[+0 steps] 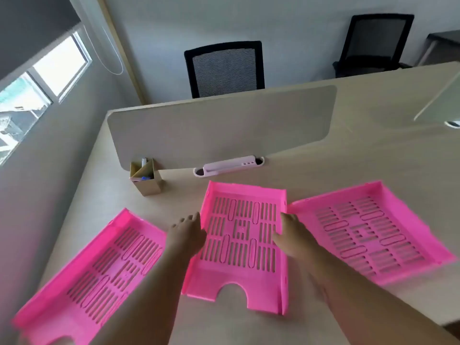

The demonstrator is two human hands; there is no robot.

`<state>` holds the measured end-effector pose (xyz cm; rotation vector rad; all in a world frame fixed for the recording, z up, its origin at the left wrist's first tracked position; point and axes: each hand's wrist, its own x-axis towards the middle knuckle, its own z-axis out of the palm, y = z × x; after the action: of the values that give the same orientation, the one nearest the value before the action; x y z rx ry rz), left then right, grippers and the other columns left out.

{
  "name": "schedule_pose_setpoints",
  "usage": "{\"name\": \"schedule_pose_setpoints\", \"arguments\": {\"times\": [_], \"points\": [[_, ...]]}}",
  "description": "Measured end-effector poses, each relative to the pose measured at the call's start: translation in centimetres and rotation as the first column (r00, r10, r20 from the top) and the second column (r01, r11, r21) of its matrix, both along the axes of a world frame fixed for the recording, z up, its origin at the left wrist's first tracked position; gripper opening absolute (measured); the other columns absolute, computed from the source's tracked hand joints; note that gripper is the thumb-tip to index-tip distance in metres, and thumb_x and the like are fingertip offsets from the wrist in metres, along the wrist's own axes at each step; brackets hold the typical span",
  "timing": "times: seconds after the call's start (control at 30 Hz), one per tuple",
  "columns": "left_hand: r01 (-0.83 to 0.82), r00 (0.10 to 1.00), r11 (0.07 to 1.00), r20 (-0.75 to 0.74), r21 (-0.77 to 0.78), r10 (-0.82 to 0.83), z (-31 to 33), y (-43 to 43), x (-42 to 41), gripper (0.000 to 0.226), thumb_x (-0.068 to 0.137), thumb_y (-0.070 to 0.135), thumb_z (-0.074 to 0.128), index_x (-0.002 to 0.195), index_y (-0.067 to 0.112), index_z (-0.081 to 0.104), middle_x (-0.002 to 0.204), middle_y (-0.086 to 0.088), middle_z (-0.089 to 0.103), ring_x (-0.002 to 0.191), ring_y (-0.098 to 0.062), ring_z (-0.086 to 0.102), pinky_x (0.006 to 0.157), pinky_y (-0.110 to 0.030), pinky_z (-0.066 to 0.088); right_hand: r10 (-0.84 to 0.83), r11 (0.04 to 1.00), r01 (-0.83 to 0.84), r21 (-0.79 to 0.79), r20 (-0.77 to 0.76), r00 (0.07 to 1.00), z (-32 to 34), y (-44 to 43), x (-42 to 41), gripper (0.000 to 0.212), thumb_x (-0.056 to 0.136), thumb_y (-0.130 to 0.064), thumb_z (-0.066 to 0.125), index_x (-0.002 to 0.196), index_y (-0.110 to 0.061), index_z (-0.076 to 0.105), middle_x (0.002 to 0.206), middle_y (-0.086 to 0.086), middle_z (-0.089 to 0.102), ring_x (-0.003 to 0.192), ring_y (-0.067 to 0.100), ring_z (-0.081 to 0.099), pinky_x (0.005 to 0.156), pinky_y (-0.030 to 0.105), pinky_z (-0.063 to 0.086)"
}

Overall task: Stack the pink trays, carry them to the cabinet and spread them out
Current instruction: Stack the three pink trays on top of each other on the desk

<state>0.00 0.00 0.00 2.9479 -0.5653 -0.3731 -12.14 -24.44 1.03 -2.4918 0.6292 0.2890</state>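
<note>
Three pink slotted trays lie side by side on a beige desk (pixel 336 170). The middle tray (pixel 242 245) sits straight in front of me. My left hand (pixel 186 232) presses against its left wall, and my right hand (pixel 291 235) grips its right wall, fingers over the rim. The left tray (pixel 94 277) lies angled at the lower left. Slightly apart on the right, the right tray (pixel 368 232) is also turned at an angle. No cabinet is in view.
A desk divider panel (pixel 219 125) stands behind the trays. A cardboard pen holder (pixel 145 178) sits at its left foot, a white cable cover (pixel 229 165) at its base. Two black mesh chairs (pixel 224 68) stand beyond. A wall with a window (pixel 37 93) is on the left.
</note>
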Motion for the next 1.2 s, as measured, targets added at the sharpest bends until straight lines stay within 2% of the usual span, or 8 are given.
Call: {"name": "schedule_pose_setpoints", "arguments": {"times": [0.2, 0.3, 0.37, 0.53, 0.73, 0.97, 1.07, 1.2], "points": [[0.019, 0.999, 0.997, 0.025, 0.075, -0.021, -3.9, 0.8, -1.8, 0.059, 0.095, 0.014, 0.043, 0.15, 0.005, 0.025, 0.135, -0.01, 0.059, 0.128, -0.028, 0.05, 0.118, -0.053, 0.008, -0.03, 1.0, 0.028, -0.012, -0.137, 0.99, -4.5, 1.6, -2.6, 0.078, 0.094, 0.0, 0.048, 0.155, -0.007, 0.0, 0.163, 0.018, 0.0, 0.059, 0.007, 0.052, 0.047, 0.02, 0.047], [0.035, 0.993, 0.996, 0.109, 0.087, -0.044, -4.6, 1.4, -3.6, 0.066, 0.095, 0.018, 0.048, 0.152, 0.004, 0.018, 0.149, -0.008, 0.046, 0.142, -0.026, 0.034, 0.112, -0.051, -0.015, -0.021, 0.994, 0.004, -0.111, -0.151, 0.988, -5.6, 0.9, -3.2, 0.087, 0.087, 0.015, 0.041, 0.155, -0.009, -0.007, 0.163, 0.014, -0.005, 0.049, 0.004, 0.049, 0.034, 0.015, 0.028], [0.042, 0.99, 0.994, 0.126, 0.099, -0.055, -4.8, 1.5, -5.0, 0.065, 0.095, 0.019, 0.046, 0.152, 0.003, 0.017, 0.154, -0.01, 0.039, 0.147, -0.027, 0.024, 0.112, -0.051, -0.017, -0.008, 0.987, -0.015, -0.161, -0.139, 0.99, -6.1, 0.1, -3.4, 0.091, 0.083, 0.019, 0.04, 0.155, -0.01, -0.008, 0.164, 0.013, -0.002, 0.061, 0.008, 0.059, 0.04, 0.016, 0.037], [0.013, 0.991, 0.996, 0.135, 0.084, -0.024, -5.6, 1.0, -8.9, 0.066, 0.095, 0.017, 0.049, 0.15, -0.003, 0.018, 0.155, -0.019, 0.033, 0.147, -0.034, 0.019, 0.114, -0.049, -0.011, 0.057, 0.947, -0.076, -0.313, -0.072, 0.996, -6.6, -1.7, -3.7, 0.09, 0.084, 0.016, 0.045, 0.156, -0.012, -0.001, 0.162, 0.011, 0.018, 0.102, 0.023, 0.063, 0.079, 0.031, 0.054], [-0.024, 0.991, 1.0, 0.131, 0.006, 0.023, -5.6, 1.0, -10.7, 0.058, 0.094, 0.017, 0.027, 0.147, -0.004, 0.026, 0.153, -0.022, 0.036, 0.146, -0.036, 0.023, 0.118, -0.046, 0.0, 0.1, 0.939, -0.115, -0.323, -0.064, 0.993, -7.0, -2.0, -4.0, 0.093, 0.083, 0.015, 0.048, 0.156, -0.014, -0.002, 0.161, 0.012, 0.02, 0.098, 0.022, 0.064, 0.077, 0.034, 0.057], [-0.01, 0.984, 0.994, 0.175, -0.106, 0.029, -2.9, 0.1, -8.9, 0.064, 0.088, 0.034, 0.054, 0.142, 0.004, 0.039, 0.145, -0.015, 0.048, 0.141, -0.033, 0.034, 0.12, -0.046, 0.01, 0.039, 0.982, -0.027, -0.186, 0.062, 0.997, -4.5, -3.6, -3.7, 0.071, 0.092, -0.022, 0.058, 0.153, -0.015, 0.023, 0.139, 0.014, 0.043, 0.079, 0.014, 0.059, 0.05, 0.016, 0.042], [0.1, 0.967, 0.984, 0.247, -0.146, -0.062, -1.3, -3.4, -7.1, 0.063, 0.081, 0.03, 0.062, 0.136, 0.002, 0.047, 0.133, -0.016, 0.058, 0.13, -0.034, 0.046, 0.118, -0.05, 0.022, -0.077, 0.97, 0.102, -0.22, 0.12, 0.99, -3.0, -6.6, -5.3, 0.057, 0.092, -0.03, 0.054, 0.144, -0.013, 0.038, 0.136, 0.012, 0.047, 0.106, 0.022, 0.057, 0.072, 0.028, 0.051], [0.246, 0.941, 0.957, 0.274, -0.155, -0.198, -0.3, -10.5, -5.6, 0.059, 0.083, 0.031, 0.062, 0.133, 0.003, 0.048, 0.131, -0.016, 0.058, 0.125, -0.035, 0.049, 0.112, -0.049, 0.032, -0.25, 0.898, 0.298, -0.323, 0.182, 0.951, -2.6, -12.4, -10.1, 0.041, 0.089, -0.028, 0.061, 0.124, -0.008, 0.054, 0.118, 0.015, 0.057, 0.102, 0.028, 0.054, 0.081, 0.039, 0.051]]}}
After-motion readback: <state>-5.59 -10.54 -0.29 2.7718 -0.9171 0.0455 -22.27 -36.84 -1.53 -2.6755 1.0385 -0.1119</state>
